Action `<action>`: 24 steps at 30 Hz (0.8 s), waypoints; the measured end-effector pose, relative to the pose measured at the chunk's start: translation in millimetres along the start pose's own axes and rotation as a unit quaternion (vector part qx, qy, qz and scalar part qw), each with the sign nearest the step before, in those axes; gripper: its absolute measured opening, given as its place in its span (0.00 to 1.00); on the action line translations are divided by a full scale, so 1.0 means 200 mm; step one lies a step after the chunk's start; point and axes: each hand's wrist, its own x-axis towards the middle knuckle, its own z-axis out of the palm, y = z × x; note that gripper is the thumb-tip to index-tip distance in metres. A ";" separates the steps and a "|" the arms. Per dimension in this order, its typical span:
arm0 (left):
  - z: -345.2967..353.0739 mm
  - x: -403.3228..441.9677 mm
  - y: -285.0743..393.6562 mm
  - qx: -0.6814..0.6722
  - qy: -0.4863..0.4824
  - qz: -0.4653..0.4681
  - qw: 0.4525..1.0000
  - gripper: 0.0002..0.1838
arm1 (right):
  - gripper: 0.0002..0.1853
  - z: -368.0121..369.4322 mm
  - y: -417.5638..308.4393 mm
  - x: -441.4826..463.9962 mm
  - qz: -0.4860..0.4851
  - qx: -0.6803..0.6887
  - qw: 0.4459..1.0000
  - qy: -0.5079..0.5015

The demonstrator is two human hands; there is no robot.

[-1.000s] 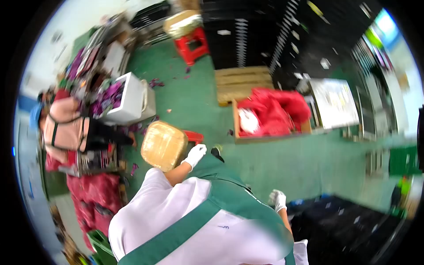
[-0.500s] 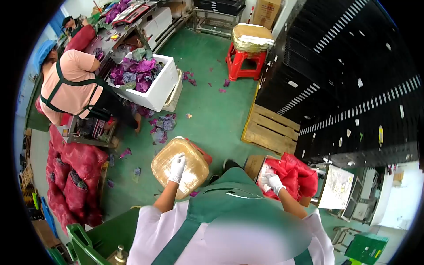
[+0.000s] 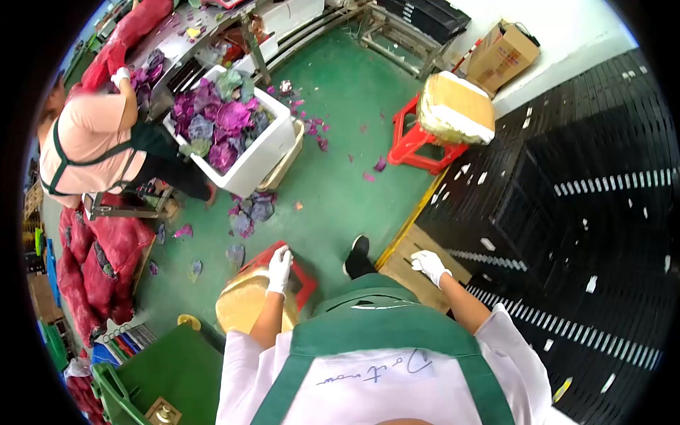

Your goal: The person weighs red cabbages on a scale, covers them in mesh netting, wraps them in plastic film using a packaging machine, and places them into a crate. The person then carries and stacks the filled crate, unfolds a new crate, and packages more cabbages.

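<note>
My left hand (image 3: 280,270), in a white glove, hangs by the edge of a low red stool (image 3: 306,285) with a tape-wrapped pad (image 3: 244,301) on it. Its fingers are stretched out and hold nothing I can see; whether it touches the stool or pad I cannot tell. My right hand (image 3: 430,268), gloved too, is held out to the right above a wooden pallet (image 3: 400,263). The fingers of that hand are loosely apart, with nothing in them. My dark shoe (image 3: 358,253) is on the green floor between both hands.
A white foam box (image 3: 265,152) is heaped with purple cabbage leaves (image 3: 230,117). Beside it a co-worker (image 3: 95,138) stands at a metal table. Black crates (image 3: 567,212) are stacked on the right. A second padded red stool (image 3: 407,145), red mesh sacks (image 3: 99,262) and a green bin (image 3: 170,368) stand around.
The view has swung, and the red bag by my right hand has left it. My right hand is now over the pallet. My left hand has shifted from the pad's middle to the stool's edge.
</note>
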 end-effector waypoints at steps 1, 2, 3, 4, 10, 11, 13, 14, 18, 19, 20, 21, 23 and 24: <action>0.03 0.03 0.02 0.005 -0.003 -0.006 1.000 0.18 | 0.11 -0.03 -0.14 0.06 -0.018 -0.003 1.000 -0.014; 0.04 0.06 0.02 0.004 0.018 -0.033 0.999 0.18 | 0.11 -0.07 -0.24 0.17 -0.039 0.003 0.999 -0.034; 0.01 0.11 -0.02 -0.004 0.031 -0.062 0.998 0.17 | 0.10 -0.10 -0.35 0.28 -0.059 0.010 0.997 -0.055; 0.00 0.16 -0.09 -0.033 0.075 -0.058 0.995 0.16 | 0.10 -0.10 -0.48 0.36 -0.072 0.016 0.995 -0.066; -0.08 0.37 0.10 0.013 0.163 -0.129 0.978 0.10 | 0.09 0.09 -1.31 0.75 -0.233 0.015 0.957 -0.171; -0.07 0.48 0.13 0.035 0.166 -0.124 0.978 0.11 | 0.09 0.14 -1.42 0.81 -0.252 -0.008 0.951 -0.179; 0.00 0.76 0.20 0.086 0.165 -0.105 0.977 0.12 | 0.13 0.19 -1.66 0.94 -0.285 -0.169 0.933 -0.143; 0.05 0.93 0.25 0.105 0.159 -0.089 0.978 0.13 | 0.15 0.18 -1.75 1.02 -0.320 -0.222 0.914 -0.112; 0.36 1.62 0.80 0.362 0.062 0.104 0.924 0.17 | 0.12 0.03 -2.12 1.23 -0.331 -0.307 0.892 -0.025; 0.48 1.81 1.03 0.342 0.043 0.142 0.928 0.18 | 0.12 -0.04 -2.21 1.24 -0.338 -0.284 0.897 -0.018; 0.60 1.99 1.23 0.334 0.019 0.185 0.924 0.18 | 0.12 -0.11 -2.30 1.29 -0.341 -0.259 0.904 0.005; 0.74 2.11 1.49 0.328 -0.006 0.222 0.918 0.18 | 0.12 -0.19 -2.35 1.34 -0.337 -0.232 0.912 0.025; 1.02 2.34 1.95 0.306 -0.051 0.285 0.907 0.17 | 0.11 -0.34 -2.54 1.35 -0.309 -0.213 0.924 0.077; 1.16 2.53 2.07 0.275 -0.080 0.274 0.918 0.17 | 0.13 -0.41 -2.56 1.43 -0.311 -0.168 0.931 0.094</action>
